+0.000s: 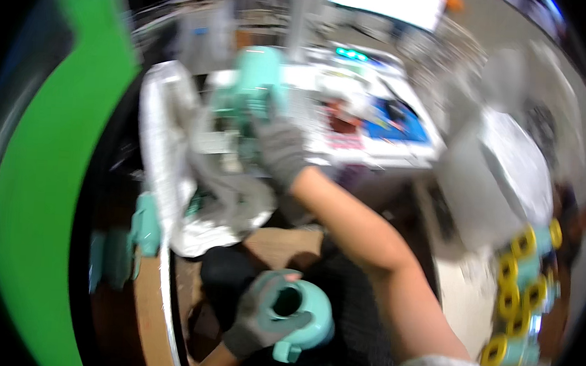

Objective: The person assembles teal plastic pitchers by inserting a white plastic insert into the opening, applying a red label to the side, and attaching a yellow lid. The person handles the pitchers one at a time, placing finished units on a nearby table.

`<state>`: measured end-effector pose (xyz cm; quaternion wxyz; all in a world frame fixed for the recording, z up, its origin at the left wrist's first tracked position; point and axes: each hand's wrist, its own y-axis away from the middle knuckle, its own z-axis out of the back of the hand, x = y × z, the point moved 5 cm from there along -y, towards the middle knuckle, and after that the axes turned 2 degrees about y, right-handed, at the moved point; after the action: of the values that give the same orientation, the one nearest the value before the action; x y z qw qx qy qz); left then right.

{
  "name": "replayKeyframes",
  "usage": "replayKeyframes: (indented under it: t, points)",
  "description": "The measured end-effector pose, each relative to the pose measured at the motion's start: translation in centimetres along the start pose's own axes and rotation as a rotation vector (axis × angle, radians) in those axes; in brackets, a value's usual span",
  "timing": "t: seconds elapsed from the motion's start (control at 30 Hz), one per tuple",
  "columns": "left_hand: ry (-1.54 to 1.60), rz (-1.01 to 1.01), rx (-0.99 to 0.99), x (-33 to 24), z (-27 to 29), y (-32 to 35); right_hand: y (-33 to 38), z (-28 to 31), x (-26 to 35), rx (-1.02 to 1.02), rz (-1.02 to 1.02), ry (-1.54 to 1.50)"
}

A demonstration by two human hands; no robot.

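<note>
- The lower bottle [316, 313] is held in the left hand [250, 320], low in the view; its shoulder is clasped by curled fingers and its mouth [287, 301] is left uncovered between them.
- The upper bottle [258, 68] is seen farther off, at the left part of the table [402, 156]; its near end is met by the fingers of the right hand [283, 149], but whether it is gripped or only touched cannot be told through the blur.
- The two hands are held well apart, the right forearm [361, 224] being stretched up and leftward.
- Both hands are covered by gloves of grey, matte fabric; bare skin is shown above them.
- The table is topped in smooth white, with a blue mat [414, 129] laid on it.
- Pale, wrinkled cloth [164, 148] is draped left of the right hand.
- At the right, yellow-ringed mint parts [508, 300] are lined up below a translucent bag [484, 188].
- The lower bottle is coloured mint, rounded and smooth; its mouth is round and dark, and a small loop [286, 352] is borne at its side.
- The upper bottle is coloured mint too, its outline smeared.
</note>
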<state>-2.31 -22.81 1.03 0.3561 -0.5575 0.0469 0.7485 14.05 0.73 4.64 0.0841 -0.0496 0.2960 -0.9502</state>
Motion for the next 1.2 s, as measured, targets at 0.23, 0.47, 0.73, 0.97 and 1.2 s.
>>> replayKeyframes:
  t: [0.23, 0.47, 0.73, 0.97, 1.2]
  points:
    - [0.187, 0.203, -0.024, 2.1, -1.2, 0.3, 24.3, 5.1, -3.5, -0.062, -0.026, -0.323]
    - [0.023, 0.137, 0.411, 1.3, -1.9, -2.3, 52.2, 24.3, -15.0, -0.342, -0.922, 0.096]
    - [-0.324, -0.031, 0.345, -0.9, -4.2, -4.2, 87.1, 50.7, -17.2, -0.252, -1.689, 0.956]
    - [-0.504, -0.084, 0.417, -6.3, -5.7, -6.8, 96.6, 52.5, -14.1, 0.142, -1.79, 1.021]
    - [-0.412, 0.069, -0.026, -3.4, -0.9, -3.4, 66.3, 38.5, -13.9, -0.443, -0.949, 0.319]
